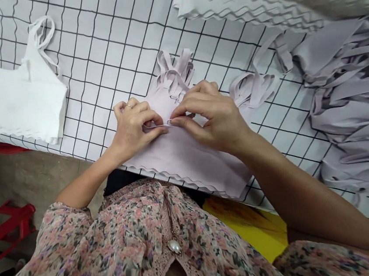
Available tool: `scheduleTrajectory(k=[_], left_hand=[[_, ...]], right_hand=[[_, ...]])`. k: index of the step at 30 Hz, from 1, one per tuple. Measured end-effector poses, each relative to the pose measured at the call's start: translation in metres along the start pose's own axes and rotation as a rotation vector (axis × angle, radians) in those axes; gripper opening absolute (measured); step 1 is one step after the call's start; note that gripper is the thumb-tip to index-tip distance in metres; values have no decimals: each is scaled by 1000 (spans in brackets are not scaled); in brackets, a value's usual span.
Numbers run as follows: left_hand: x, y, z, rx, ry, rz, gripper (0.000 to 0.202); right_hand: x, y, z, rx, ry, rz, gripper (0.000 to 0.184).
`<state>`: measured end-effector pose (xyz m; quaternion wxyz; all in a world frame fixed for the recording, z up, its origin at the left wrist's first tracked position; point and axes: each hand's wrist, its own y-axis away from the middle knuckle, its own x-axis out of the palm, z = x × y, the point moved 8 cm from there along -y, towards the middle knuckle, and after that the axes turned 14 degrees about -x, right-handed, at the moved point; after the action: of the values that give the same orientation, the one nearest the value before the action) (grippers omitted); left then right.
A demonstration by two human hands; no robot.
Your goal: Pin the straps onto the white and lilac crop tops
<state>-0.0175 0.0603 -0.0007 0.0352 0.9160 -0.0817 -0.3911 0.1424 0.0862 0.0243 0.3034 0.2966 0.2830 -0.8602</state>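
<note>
A pale lilac strappy camisole top lies on the table before me, its scalloped hem along the near edge. My left hand pinches the top's upper edge between thumb and forefinger. Close beside it, my right hand pinches a small whitish piece at the same edge; its exact kind is too small to make out. Bunched lilac straps lie just beyond my hands, and another looped strap bundle sits to the right of my right hand.
White strappy tops lie at the left on the grid-patterned tablecloth. A heap of lilac garments occupies the right side. White wavy-edged fabric is stacked at the back right. A red plastic stool stands on the floor, lower left.
</note>
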Motion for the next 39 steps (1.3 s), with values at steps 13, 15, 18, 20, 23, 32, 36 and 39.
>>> scheduleTrajectory(k=[13,15,18,20,23,32,36,39], left_hand=[[2,2,-3,17,84,-3,31],[2,2,-4,19,97,1,31],[4,2,-5,19,99,19,30],[4,2,-5,20,98,24,29],[4,2,-6,26,106,25,29],[4,2,-7,17,134,37,29],[6,4,-8,62,96,3,31],[9,6,-7,93,31,-22,32]], right_hand=[[7,-3,1,9,2,87,28],[6,-3,2,23,-5,68,28],[5,-3,3,36,-32,68,28],[6,-3,4,30,-47,84,27],[7,-2,4,12,-27,96,27],[5,-1,11,-92,134,108,21],[4,-2,17,-167,234,124,23],[8,-4,20,-169,328,199,30]])
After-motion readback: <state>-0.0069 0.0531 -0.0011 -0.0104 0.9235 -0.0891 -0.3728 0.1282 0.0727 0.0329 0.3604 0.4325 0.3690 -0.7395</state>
